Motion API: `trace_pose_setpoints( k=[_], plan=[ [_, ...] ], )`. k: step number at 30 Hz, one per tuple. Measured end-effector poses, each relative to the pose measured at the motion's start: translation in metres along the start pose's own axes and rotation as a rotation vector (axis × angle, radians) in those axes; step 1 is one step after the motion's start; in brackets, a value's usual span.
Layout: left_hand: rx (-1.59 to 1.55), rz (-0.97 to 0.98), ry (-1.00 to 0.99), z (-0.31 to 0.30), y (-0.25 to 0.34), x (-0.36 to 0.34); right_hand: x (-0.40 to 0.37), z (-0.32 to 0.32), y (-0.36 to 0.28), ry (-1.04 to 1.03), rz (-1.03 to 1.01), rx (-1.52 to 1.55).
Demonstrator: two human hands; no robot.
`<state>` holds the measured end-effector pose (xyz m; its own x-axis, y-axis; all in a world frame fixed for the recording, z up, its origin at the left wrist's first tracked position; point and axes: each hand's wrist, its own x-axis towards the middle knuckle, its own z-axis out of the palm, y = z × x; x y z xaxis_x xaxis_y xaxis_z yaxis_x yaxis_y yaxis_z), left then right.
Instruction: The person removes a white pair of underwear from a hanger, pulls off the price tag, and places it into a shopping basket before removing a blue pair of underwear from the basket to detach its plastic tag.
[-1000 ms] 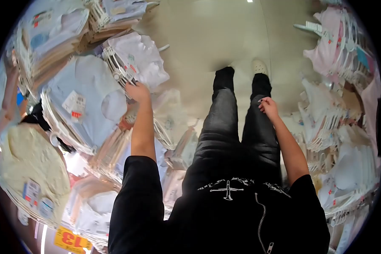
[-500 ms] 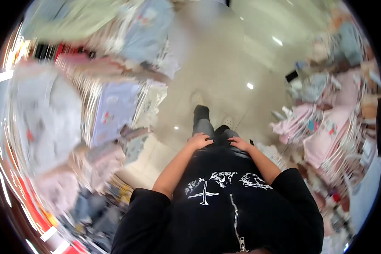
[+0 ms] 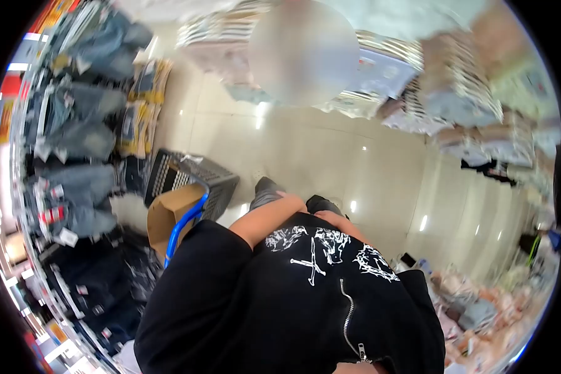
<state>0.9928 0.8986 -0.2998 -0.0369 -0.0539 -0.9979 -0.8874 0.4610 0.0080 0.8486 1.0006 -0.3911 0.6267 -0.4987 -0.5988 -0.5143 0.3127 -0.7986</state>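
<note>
My left hand is at my waist, low over the dark grey trousers, with its fingers blurred and partly tucked out of sight. Close beside it, my right hand rests at the hem of my black shirt. Its fingers are mostly hidden by the shirt. No object shows in either hand. Nearest to the left arm stands a grey shopping basket cart with a blue handle, and a brown cardboard box sits against it.
Denim clothes hang along the left rack. Pale folded or hung garments line the far side, partly covered by a blurred disc. Pink and peach clothes lie at lower right. Shiny tiled floor runs between the racks.
My view and body have turned: the denim rack and basket cart now appear at left, and the pale garments have shifted from left to the top and right. My hands have drawn closer together.
</note>
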Motion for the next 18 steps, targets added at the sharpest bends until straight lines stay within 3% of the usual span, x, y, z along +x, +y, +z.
trace_pose_setpoints(
  k=[1, 2, 3, 7, 10, 12, 13, 15, 16, 18],
  plan=[
    [-0.071, 0.040, -0.017, 0.001, -0.018, 0.000, 0.012, -0.004, -0.012, -0.057, -0.033, -0.042],
    [-0.145, 0.082, -0.034, 0.003, -0.036, 0.000, 0.026, -0.004, -0.009, -0.052, -0.195, -0.158],
    [-0.219, 0.122, -0.046, 0.006, -0.056, 0.000, 0.033, -0.010, -0.032, -0.096, -0.122, -0.151],
    [-0.330, 0.253, 0.138, 0.015, -0.145, -0.031, 0.096, -0.012, -0.075, -0.160, -0.316, -0.436],
    [-0.638, 0.502, 0.475, 0.030, -0.224, -0.038, 0.138, -0.011, -0.104, -0.178, -0.094, -0.283],
    [-0.963, 0.524, 0.835, 0.057, -0.268, -0.047, 0.166, -0.010, -0.116, -0.199, -0.024, -0.276],
    [-1.110, 0.513, 1.017, 0.073, -0.289, -0.055, 0.184, -0.009, -0.114, -0.241, 0.014, -0.282],
    [-1.045, 0.257, 0.955, 0.093, -0.333, -0.092, 0.202, -0.005, -0.155, -0.316, 0.318, 0.077],
    [-1.004, 0.139, 0.914, 0.103, -0.354, -0.109, 0.203, 0.000, -0.191, -0.268, 0.267, 0.089],
    [-1.000, -0.075, 0.874, 0.141, -0.387, -0.116, 0.222, 0.000, -0.197, -0.322, 0.226, -0.009]
  ],
)
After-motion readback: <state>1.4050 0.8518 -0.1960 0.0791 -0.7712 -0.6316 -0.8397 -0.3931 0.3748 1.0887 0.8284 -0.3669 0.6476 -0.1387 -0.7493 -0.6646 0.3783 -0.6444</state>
